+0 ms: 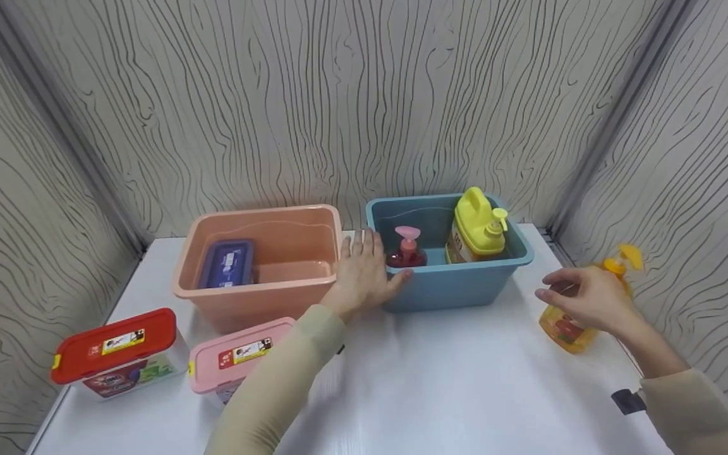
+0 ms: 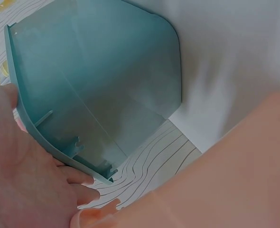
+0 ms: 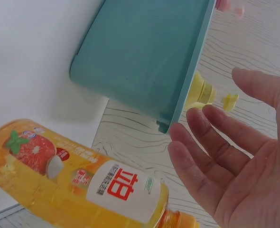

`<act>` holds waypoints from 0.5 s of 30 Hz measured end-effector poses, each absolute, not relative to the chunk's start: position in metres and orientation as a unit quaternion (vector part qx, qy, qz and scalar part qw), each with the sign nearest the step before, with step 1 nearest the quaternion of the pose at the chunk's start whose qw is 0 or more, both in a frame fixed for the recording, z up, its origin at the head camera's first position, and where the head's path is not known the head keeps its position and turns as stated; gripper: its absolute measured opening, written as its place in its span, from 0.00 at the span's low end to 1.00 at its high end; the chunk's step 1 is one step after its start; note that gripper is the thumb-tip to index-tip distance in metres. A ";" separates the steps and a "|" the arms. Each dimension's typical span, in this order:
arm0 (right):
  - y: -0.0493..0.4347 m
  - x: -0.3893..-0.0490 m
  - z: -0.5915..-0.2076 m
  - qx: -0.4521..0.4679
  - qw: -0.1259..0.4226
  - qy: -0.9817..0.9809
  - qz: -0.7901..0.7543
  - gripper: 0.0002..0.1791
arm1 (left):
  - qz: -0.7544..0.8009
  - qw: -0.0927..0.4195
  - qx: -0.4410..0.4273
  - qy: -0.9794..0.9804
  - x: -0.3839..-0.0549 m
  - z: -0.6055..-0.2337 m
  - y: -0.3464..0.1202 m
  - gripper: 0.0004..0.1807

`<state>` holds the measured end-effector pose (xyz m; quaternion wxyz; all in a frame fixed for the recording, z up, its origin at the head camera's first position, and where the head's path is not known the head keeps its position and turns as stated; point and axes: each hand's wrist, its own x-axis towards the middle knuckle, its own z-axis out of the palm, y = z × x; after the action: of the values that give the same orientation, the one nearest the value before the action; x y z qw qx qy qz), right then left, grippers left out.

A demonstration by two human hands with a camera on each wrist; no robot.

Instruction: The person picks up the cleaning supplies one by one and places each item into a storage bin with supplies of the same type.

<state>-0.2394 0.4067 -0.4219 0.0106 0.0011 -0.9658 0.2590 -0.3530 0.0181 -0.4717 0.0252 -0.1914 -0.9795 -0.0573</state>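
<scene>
My left hand (image 1: 364, 268) rests with straight fingers on the left rim of the blue bin (image 1: 446, 287), close beside the pink bin (image 1: 263, 306). In the blue bin stand a red pump bottle (image 1: 408, 249) with a pink pump and a yellow jug (image 1: 478, 227) with a pump top. My right hand (image 1: 588, 297) is over the orange dish soap bottle (image 1: 565, 335) at the table's right edge, hiding its middle. In the right wrist view, the fingers are spread and relaxed, apart from the soap bottle (image 3: 78, 175), with nothing in the palm.
A dark blue box (image 1: 228, 262) lies in the pink bin. Two lidded tubs stand at the left front, one with a red lid (image 1: 114, 344), one with a pink lid (image 1: 237, 354) partly behind my left sleeve. Wood-patterned panels (image 1: 351, 114) rise behind and on both sides.
</scene>
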 end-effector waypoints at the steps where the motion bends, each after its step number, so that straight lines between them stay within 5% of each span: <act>1: 0.408 -0.238 -0.422 0.002 0.015 -0.966 0.260 0.28 | -0.056 0.024 -0.191 -0.980 -0.353 -0.472 0.018 0.63; 15: 0.434 -0.221 -0.427 -0.003 0.054 -0.963 0.263 0.24 | -0.057 0.026 -0.194 -0.979 -0.351 -0.470 0.018 0.63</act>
<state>-0.2206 0.4344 -0.4266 0.0537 -0.0032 -0.9634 0.2628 -0.3511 0.0178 -0.4703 0.0256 -0.1944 -0.9789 -0.0569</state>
